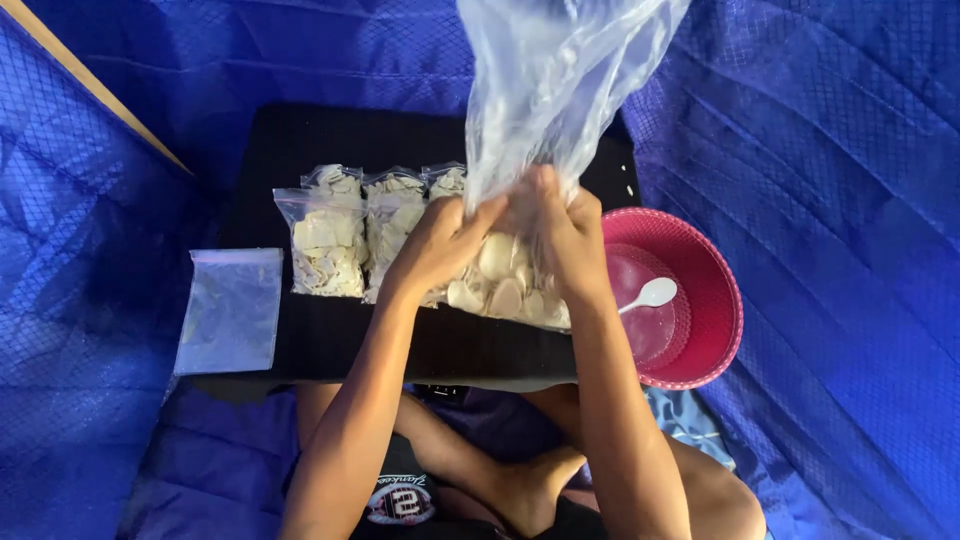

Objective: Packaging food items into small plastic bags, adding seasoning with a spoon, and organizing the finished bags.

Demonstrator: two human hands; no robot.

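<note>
Clear, crinkled plastic makes up the large transparent bag (545,100) that rises from the middle of the black board (330,340) toward the top of the view, its lower end bulging with pale, cream-coloured flat chips (500,285). Both hands press against that filled lower part from either side: the left hand (440,245) grasps the bag's left flank with fingers curled into the plastic, and the right hand (565,235) pinches the gathered plastic just above the chips, fingers clenched on it. The two hands nearly touch at the fingertips.

Just left of the left hand, three small clear zip bags filled with the same pale chips (365,225) stand side by side in a row on the board, touching one another. Farther left, an empty flat clear zip bag (230,310) lies half over the board's left edge. To the right of the board, just beside the right forearm, sits a round pink plastic basket (715,290) with a white plastic spoon (650,295) resting inside. Blue quilted fabric (830,180) surrounds everything, and the person's crossed legs show below the board
</note>
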